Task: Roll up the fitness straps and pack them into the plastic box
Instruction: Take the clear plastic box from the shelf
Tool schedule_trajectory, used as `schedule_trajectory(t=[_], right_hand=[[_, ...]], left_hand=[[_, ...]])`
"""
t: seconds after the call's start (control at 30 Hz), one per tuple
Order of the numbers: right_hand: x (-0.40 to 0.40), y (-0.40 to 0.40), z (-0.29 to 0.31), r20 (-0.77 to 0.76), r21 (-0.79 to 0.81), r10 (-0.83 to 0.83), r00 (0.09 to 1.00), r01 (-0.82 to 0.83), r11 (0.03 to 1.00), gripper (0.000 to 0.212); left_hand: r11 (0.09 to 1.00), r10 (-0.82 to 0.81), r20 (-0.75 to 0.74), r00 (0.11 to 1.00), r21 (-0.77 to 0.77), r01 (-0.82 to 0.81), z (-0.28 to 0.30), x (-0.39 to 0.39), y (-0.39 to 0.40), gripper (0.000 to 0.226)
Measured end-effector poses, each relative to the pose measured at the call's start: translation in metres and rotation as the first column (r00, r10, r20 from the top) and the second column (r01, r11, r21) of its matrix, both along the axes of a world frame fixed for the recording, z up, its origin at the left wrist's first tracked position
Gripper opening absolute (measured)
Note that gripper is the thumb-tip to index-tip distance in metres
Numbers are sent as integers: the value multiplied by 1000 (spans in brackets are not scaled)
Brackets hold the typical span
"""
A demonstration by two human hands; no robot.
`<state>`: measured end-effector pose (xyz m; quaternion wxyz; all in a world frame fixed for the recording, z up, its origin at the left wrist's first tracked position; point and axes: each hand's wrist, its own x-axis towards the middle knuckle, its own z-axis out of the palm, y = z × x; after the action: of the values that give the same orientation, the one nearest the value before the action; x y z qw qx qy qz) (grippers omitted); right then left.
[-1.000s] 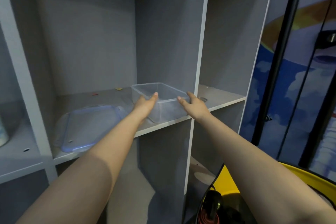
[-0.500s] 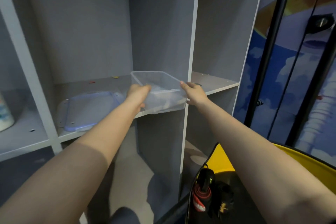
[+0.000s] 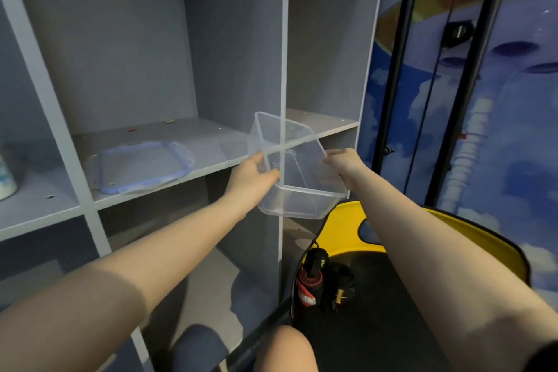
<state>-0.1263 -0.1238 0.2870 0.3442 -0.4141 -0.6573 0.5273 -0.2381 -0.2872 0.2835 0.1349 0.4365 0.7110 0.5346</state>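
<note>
Fetching: both hands carry the clear, rectangular plastic box (image 3: 294, 172) in mid-air, off the grey shelf (image 3: 211, 145) and tilted, its open top toward the camera.
Left hand (image 3: 252, 174): grips the box's left wall, thumb curled over the rim.
Right hand (image 3: 342, 161): holds the right wall; its fingers lie behind the plastic, so the exact wrap cannot be told.
Box contents: nothing visible inside.
Straps: two dark rolled fitness straps (image 3: 324, 276), one with red edging, stand upright on the black mat (image 3: 371, 305) below, beside the yellow rim (image 3: 341, 228).
Lid: a blue-edged clear lid (image 3: 142, 167) lies flat on the shelf, well apart from the box.
Step in hand: judged as bringing the container to the straps.
Next move: likely lowering the box level near the rolls, then freeing one hand to lift a roll without letting it unwind.
</note>
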Motion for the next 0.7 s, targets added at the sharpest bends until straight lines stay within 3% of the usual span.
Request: schedule_trajectory(t=[0.2,0.37,0.5,0.7], right_hand=[[50,22,-35,15,17,-185,983,184,983,25],[96,15,-51,36,-18,-267,963,268,963,33],[129,22,-75,97,30,-313,945,311,950,33],[188,38,-116,191,41,-437,879,437,898,30]], left_hand=[[992,-76,67,995,-96,82,-14,24,26,55],[982,-87,197,977,-150,118,-25,49,62,45],[939,-162,328,931,-238,247,-51,66,96,28],[873,-256,381,889,-303,381,-89,117,140,33]])
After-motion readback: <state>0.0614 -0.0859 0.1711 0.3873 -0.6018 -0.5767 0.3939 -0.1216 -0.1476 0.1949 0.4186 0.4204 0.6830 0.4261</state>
